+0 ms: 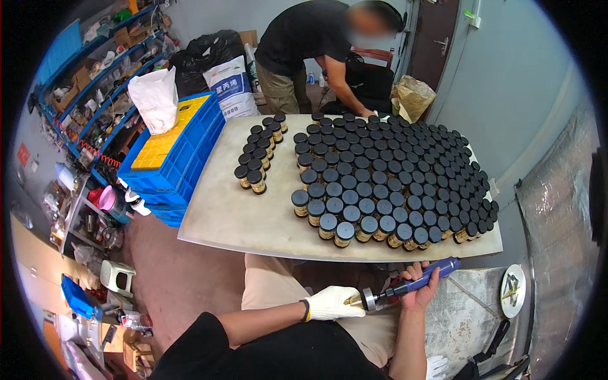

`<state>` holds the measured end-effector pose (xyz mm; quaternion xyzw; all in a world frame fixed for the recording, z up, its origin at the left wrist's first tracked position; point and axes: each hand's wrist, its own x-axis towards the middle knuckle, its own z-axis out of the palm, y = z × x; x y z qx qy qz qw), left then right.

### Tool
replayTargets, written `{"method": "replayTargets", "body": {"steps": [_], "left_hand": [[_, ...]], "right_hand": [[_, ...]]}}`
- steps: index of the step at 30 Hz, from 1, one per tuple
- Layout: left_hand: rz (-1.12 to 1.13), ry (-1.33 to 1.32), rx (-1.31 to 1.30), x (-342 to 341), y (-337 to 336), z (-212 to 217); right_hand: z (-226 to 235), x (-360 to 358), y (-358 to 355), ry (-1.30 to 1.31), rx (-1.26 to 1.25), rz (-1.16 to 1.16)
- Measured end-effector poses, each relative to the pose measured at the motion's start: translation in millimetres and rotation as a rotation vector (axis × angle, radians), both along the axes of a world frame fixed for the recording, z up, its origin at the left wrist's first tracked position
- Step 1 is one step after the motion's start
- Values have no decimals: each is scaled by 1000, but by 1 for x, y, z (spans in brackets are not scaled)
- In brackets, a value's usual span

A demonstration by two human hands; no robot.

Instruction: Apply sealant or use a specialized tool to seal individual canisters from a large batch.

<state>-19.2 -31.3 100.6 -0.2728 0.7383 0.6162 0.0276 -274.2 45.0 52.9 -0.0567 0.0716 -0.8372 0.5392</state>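
My left hand (329, 303), in a white glove, is closed around a small gold-tan piece (356, 301), mostly hidden by the fingers; it looks like one of the jars, but I cannot be sure. Its end meets the round metal head (369, 299) of a blue-purple power screwdriver (410, 287). My bare right hand (422, 292) grips the screwdriver's body, which slants up to the right. Both hands are over my lap, just off the table's near edge. Beyond them stand many upright black-capped jars (345, 232) with tan labels, packed closely together.
A smaller double row of jars (256, 180) stands left on the pale table (221, 190). Blue crates (196, 136) are stacked left of it. Across the table a co-worker (304, 38) bends over the far edge. At right, a white plate (513, 291) rests on a metal surface (459, 316).
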Motion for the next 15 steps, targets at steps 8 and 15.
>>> {"method": "replayTargets", "body": {"steps": [8,15], "left_hand": [[-37,-36,-29,-5,2,-5],[-36,-107,81,-9,4,-19]], "right_hand": [[-1,0,-1,155,19,24],[-1,2,0,174,63,33]]}}
